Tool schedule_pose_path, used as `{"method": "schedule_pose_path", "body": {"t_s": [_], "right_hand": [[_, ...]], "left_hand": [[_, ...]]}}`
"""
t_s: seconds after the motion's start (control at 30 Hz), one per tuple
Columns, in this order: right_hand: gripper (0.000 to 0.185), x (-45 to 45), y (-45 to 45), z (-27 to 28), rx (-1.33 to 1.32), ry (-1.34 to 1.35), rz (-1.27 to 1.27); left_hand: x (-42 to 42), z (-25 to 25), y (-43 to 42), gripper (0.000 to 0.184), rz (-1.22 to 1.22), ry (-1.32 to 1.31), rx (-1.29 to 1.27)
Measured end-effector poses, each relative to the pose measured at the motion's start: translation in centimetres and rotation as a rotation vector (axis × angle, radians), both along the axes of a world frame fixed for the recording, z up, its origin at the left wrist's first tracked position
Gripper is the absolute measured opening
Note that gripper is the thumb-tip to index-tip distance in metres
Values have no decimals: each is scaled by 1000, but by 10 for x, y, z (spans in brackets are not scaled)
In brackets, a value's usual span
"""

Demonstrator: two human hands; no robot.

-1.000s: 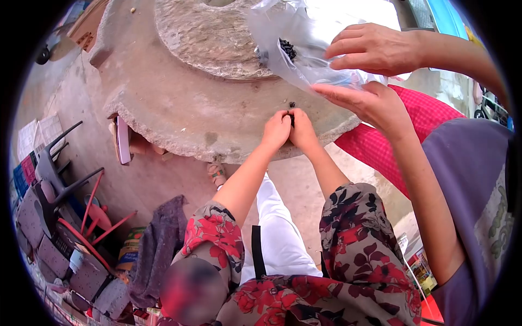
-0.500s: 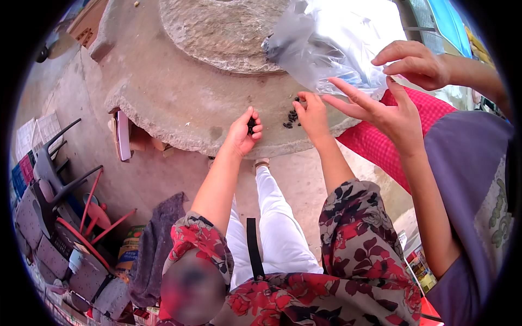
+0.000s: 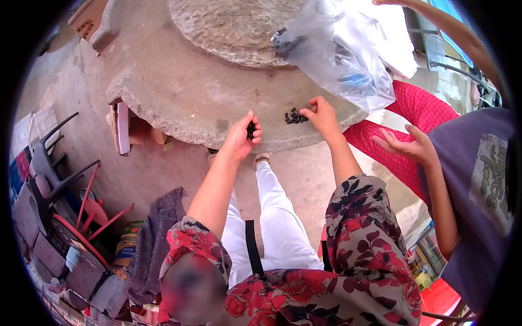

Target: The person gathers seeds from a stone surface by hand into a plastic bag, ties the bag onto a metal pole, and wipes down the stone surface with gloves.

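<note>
Small black pieces lie in the curled fingers of my left hand, held over the near edge of the round stone table. My right hand is at the table's right part, thumb and fingertips close together beside a small pile of black pieces. Whether anything is between those fingertips is too small to tell. Behind my right hand a clear plastic bag rests on the table, with something dark at its left end.
A person in a purple shirt stands at the right, one palm turned up. A raised stone disc sits on the table. Chairs and a dark cloth are at lower left, cardboard under the table edge.
My hands have parted, the left keeping black pieces, the right moving to the pile, which now shows on the table. The other person's hands have moved away from the bag.
</note>
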State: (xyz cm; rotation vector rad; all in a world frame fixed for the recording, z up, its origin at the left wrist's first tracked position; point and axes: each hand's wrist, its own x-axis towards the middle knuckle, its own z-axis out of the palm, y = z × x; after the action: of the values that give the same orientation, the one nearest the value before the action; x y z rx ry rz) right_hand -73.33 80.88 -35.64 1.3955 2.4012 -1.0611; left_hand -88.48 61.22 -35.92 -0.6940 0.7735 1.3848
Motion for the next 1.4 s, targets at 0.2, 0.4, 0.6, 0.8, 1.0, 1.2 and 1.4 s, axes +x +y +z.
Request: {"method": "schedule_pose_path", "body": {"t_s": [0.2, 0.4, 0.6, 0.8, 1.0, 1.2, 1.4], "right_hand": [[48, -32, -51, 7, 43, -62, 130], [11, -36, -80, -8, 107, 71, 126], [9, -23, -69, -22, 66, 40, -50], [22, -61, -111, 59, -203, 290, -47], [24, -46, -86, 65, -216, 351, -252], [40, -15, -52, -4, 9, 32, -31], [36, -47, -96, -9, 47, 35, 22]], "left_hand": [[1, 1, 0, 25, 10, -1, -11], [-3, 3, -7, 25, 28, 19, -71], [2, 4, -3, 24, 24, 62, -117], [15, -6, 7, 25, 129, -49, -73], [1, -9, -8, 24, 230, -120, 81], [-11, -6, -13, 24, 195, -59, 66], [-8, -10, -15, 24, 183, -43, 42]]}}
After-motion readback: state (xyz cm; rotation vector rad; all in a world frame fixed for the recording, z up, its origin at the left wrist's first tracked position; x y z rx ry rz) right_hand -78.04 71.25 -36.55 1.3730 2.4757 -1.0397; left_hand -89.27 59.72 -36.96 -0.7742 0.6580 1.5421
